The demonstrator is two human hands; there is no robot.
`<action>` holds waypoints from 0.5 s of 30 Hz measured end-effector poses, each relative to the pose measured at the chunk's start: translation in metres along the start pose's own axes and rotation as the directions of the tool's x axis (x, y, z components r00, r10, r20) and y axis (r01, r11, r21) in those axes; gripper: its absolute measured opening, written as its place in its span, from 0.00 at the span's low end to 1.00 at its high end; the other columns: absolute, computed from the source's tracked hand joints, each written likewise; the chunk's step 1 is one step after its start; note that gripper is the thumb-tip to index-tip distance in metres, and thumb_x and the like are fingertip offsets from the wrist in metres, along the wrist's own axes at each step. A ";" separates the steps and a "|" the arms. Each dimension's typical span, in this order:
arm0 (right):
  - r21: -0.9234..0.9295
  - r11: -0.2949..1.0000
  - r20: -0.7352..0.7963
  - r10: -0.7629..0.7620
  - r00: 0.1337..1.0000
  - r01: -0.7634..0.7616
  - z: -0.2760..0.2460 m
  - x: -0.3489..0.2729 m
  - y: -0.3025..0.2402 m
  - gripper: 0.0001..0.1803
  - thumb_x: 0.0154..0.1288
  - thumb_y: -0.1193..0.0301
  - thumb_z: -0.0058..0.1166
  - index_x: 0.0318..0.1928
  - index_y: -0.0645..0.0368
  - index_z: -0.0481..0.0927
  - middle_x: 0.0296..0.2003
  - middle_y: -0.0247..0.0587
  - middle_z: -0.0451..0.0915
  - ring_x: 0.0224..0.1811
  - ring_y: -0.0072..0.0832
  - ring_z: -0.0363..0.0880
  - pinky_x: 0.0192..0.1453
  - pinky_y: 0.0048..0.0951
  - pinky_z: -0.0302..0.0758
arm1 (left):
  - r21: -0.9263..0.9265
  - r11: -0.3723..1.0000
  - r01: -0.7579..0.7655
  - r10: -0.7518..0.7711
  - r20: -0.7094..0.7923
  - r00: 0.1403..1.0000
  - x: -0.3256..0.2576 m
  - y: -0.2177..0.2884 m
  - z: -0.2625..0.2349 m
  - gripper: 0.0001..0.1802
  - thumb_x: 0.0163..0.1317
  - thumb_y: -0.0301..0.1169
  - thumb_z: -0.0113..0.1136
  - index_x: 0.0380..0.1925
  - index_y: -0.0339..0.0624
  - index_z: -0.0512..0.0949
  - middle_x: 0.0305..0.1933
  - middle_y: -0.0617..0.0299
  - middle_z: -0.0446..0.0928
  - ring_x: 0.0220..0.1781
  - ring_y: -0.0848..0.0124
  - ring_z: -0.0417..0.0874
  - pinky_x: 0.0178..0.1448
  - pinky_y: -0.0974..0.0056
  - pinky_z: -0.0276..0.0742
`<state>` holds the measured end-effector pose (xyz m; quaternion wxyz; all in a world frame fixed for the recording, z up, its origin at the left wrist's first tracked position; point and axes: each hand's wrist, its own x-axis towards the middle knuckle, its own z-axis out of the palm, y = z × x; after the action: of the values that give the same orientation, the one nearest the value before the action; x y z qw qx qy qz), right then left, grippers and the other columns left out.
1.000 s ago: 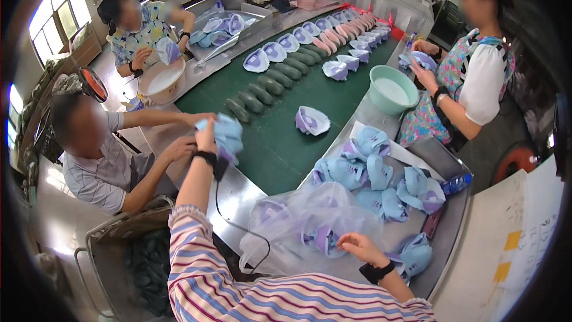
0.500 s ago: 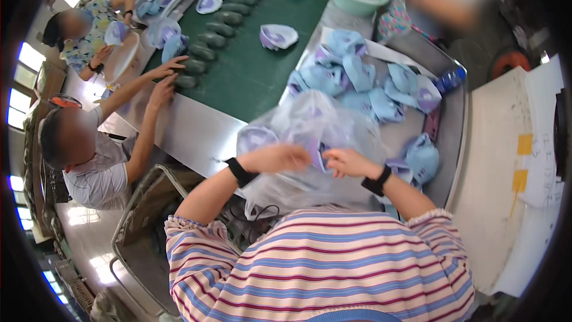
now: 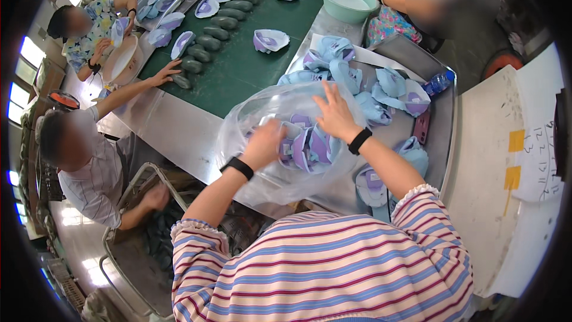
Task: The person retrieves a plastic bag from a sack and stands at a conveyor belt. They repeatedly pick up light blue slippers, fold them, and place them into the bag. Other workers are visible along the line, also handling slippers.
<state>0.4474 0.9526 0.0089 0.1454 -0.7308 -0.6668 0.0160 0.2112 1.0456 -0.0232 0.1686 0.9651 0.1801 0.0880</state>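
Note:
A clear plastic bag [image 3: 235, 125] stands on the metal table in front of me, its mouth spread wide. Several purple and light-blue shoe uppers [image 3: 310, 149] lie inside it. My left hand [image 3: 266, 145] is over the bag's left part, beside the uppers; motion smears its fingers, so I cannot see whether it holds one. At the bag's far right side, my right hand [image 3: 336, 113] has its fingers spread against the plastic. More light-blue uppers [image 3: 390, 80] are heaped on the metal tray to the right, and others [image 3: 372, 185] lie near my right forearm.
A green conveyor belt [image 3: 238, 77] carries dark green shoe lasts [image 3: 208, 42] and uppers. Beyond the tray stands a green basin [image 3: 345, 3] of whitish liquid. A blue bottle [image 3: 438, 83] and a phone [image 3: 421, 126] lie on the tray. A co-worker reaches over a metal-framed cart [image 3: 119, 244] at left.
The bag's mouth has widened, exposing the uppers inside. My right hand has moved up and away from me; my left has shifted left. The nearest co-worker's one hand dropped to the cart.

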 end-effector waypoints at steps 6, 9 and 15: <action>0.150 0.981 0.000 -0.125 0.992 0.123 0.009 -0.051 0.035 0.18 0.52 0.76 0.54 0.46 0.57 0.76 0.54 0.49 0.70 0.58 0.45 0.66 0.58 0.37 0.67 | 0.328 0.884 -0.333 0.292 0.170 0.941 0.000 0.061 0.078 0.28 0.58 0.33 0.49 0.61 0.64 0.63 0.70 0.58 0.52 0.71 0.52 0.52 0.58 0.32 0.60; 0.182 0.983 0.165 -0.028 0.986 -0.003 -0.013 -0.076 0.048 0.13 0.53 0.74 0.51 0.42 0.57 0.78 0.50 0.48 0.73 0.56 0.44 0.68 0.57 0.37 0.68 | 0.307 0.879 -0.365 0.331 0.159 0.930 0.014 0.042 0.084 0.26 0.58 0.33 0.49 0.59 0.59 0.65 0.67 0.58 0.58 0.62 0.54 0.62 0.50 0.39 0.70; -0.466 0.874 0.295 0.301 0.907 -0.139 -0.028 -0.105 0.079 0.14 0.55 0.70 0.49 0.42 0.59 0.79 0.46 0.46 0.74 0.52 0.47 0.72 0.50 0.43 0.71 | 0.185 0.931 -0.316 0.265 0.252 0.931 0.037 0.057 0.054 0.37 0.46 0.26 0.58 0.60 0.55 0.64 0.70 0.43 0.49 0.31 0.62 0.74 0.29 0.61 0.78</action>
<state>0.5189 0.8391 -0.0011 -0.1478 -0.8014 -0.5793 0.0167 0.2755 0.9932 -0.0489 0.0639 0.9975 0.0231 -0.0172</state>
